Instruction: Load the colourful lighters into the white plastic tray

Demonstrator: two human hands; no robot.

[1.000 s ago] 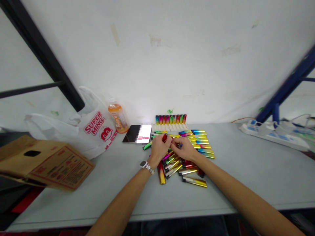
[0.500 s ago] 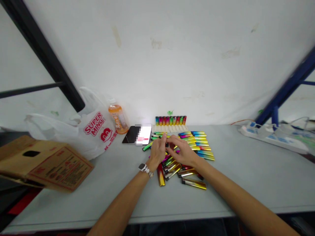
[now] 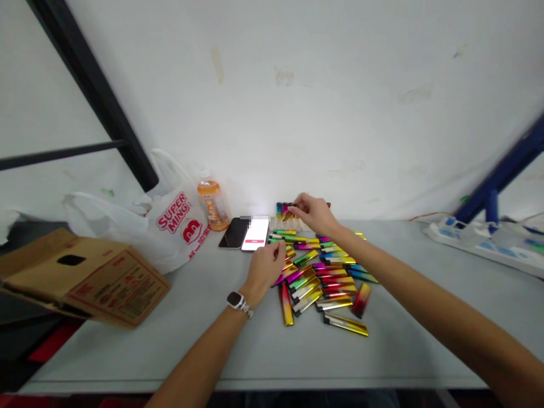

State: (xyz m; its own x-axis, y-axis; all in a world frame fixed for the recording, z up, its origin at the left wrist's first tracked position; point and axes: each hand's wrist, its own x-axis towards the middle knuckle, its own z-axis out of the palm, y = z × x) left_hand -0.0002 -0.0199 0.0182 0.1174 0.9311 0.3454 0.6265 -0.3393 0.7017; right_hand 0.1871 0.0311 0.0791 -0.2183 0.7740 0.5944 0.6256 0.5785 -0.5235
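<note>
My right hand (image 3: 313, 211) is over the pale tray (image 3: 278, 224) by the wall, its fingertips pinched on a shiny gold lighter (image 3: 287, 214) that tilts down toward the tray. Several colourful lighters (image 3: 279, 209) stand upright in a row there, some hidden behind the hand. My left hand (image 3: 268, 262), with a watch (image 3: 235, 300) at the wrist, rests at the left edge of a loose pile of metallic lighters (image 3: 306, 279). Its fingers are curled closed, and whatever may be inside them is hidden.
Left of the tray lie a black phone (image 3: 233, 233) and a lit phone (image 3: 255, 233). Behind them stand an orange drink bottle (image 3: 215, 205) and a white plastic bag (image 3: 170, 238). An open cardboard box (image 3: 114, 283) sits at the left, a power strip (image 3: 476, 243) at the right.
My hands were together over the pile and have parted. The right has moved up to the tray with a lighter; the left has drawn slightly down. The view has shifted a little.
</note>
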